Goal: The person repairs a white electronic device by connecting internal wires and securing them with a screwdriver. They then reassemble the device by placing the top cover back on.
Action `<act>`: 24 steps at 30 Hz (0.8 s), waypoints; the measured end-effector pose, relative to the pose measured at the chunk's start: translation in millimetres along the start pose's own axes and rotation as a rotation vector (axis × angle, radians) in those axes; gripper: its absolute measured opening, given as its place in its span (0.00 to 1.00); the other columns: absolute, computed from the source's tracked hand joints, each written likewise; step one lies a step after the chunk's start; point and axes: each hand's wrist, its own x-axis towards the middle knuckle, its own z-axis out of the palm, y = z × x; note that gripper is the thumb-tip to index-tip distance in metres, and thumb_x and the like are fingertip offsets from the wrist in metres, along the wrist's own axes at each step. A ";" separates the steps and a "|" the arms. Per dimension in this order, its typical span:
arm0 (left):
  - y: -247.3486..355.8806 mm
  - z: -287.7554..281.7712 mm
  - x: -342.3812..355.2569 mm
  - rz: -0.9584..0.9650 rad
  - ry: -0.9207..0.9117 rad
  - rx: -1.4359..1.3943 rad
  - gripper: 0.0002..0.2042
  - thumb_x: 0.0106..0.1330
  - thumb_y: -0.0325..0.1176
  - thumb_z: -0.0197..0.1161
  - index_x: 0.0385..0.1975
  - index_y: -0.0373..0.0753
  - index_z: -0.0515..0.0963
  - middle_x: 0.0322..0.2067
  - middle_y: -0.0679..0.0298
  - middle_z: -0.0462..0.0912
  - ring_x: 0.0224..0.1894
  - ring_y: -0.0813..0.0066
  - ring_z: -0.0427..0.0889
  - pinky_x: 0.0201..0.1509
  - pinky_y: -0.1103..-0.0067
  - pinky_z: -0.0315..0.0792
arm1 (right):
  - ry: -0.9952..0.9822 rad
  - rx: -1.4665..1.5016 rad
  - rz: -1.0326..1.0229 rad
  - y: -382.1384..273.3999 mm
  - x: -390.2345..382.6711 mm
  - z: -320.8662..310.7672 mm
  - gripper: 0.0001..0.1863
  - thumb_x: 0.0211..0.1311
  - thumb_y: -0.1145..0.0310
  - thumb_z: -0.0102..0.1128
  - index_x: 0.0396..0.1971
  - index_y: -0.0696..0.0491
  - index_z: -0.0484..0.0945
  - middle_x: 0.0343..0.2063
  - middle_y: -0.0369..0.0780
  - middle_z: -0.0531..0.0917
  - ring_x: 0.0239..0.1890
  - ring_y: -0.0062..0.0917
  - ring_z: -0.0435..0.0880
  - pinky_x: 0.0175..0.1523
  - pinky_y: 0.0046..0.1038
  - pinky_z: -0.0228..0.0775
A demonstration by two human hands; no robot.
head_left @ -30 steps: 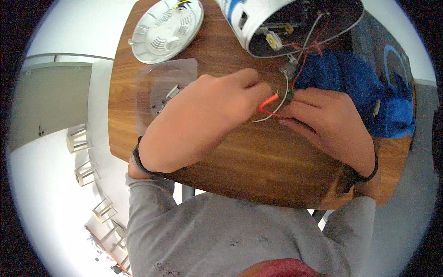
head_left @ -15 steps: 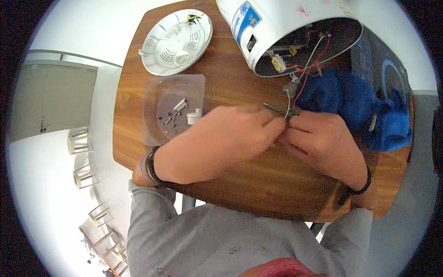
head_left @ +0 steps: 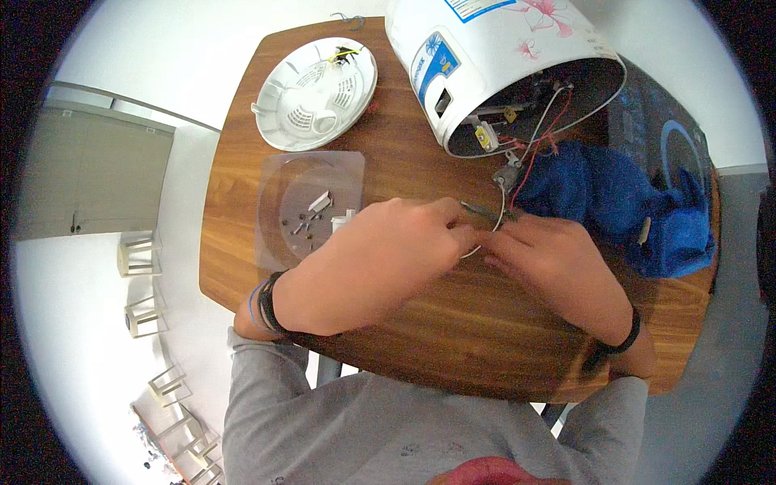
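In front of me, near the middle of the table, my left hand (head_left: 396, 246) is closed, its fingertips pinching a thin white wire (head_left: 499, 212). My right hand (head_left: 558, 259) is closed beside it on a small dark greenish flat piece (head_left: 478, 209), partly hidden by the fingers. The white wire curves between the hands, and a red wire (head_left: 525, 174) runs down to the right fingertips. Both lead from the open end of a white flower-printed cylindrical appliance (head_left: 501, 48) lying on its side. A small metal part (head_left: 508, 174) hangs on the wires just beyond my hands.
At the far left lies a round white vented cover (head_left: 279, 101). Nearer is a clear plastic tray (head_left: 271, 174) with several screws and a white piece (head_left: 321, 201). A blue cloth (head_left: 590, 190) lies right, before a black flat panel (head_left: 671, 121). The table (head_left: 453, 331) has curved edges.
My view has tilted, so table things sit lower in it. The hands have moved slightly apart, and a loop of the white wire now shows between and below the fingertips.
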 end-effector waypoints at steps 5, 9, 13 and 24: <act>3.8 -8.3 -2.7 -0.029 0.001 0.037 0.10 0.65 0.24 0.68 0.45 0.35 0.84 0.45 0.51 0.88 0.43 0.48 0.93 0.43 0.61 0.89 | -0.143 -0.184 -0.083 -5.3 -1.4 12.3 0.15 0.66 0.71 0.63 0.52 0.50 0.85 0.34 0.38 0.87 0.39 0.37 0.91 0.45 0.39 0.86; 4.2 -9.6 -3.3 -0.026 -0.005 0.018 0.10 0.63 0.24 0.69 0.45 0.36 0.84 0.45 0.52 0.88 0.42 0.49 0.93 0.43 0.61 0.89 | -0.236 -0.165 -0.090 -8.2 -3.7 15.2 0.13 0.65 0.70 0.62 0.48 0.49 0.84 0.36 0.38 0.87 0.41 0.36 0.91 0.46 0.38 0.86; 2.0 -9.9 -1.2 -0.040 0.010 0.024 0.11 0.63 0.25 0.70 0.45 0.36 0.83 0.44 0.53 0.89 0.42 0.49 0.93 0.42 0.60 0.88 | -0.220 -0.133 -0.060 -6.0 -1.3 -1.6 0.12 0.69 0.69 0.63 0.50 0.50 0.84 0.38 0.41 0.87 0.42 0.39 0.91 0.46 0.39 0.86; 4.1 -7.3 3.1 -0.122 0.193 0.041 0.08 0.69 0.28 0.66 0.46 0.38 0.79 0.37 0.53 0.90 0.38 0.46 0.91 0.36 0.57 0.83 | 0.347 0.134 0.151 -6.4 7.8 -23.6 0.08 0.69 0.74 0.75 0.45 0.55 0.87 0.34 0.44 0.84 0.35 0.43 0.88 0.39 0.40 0.81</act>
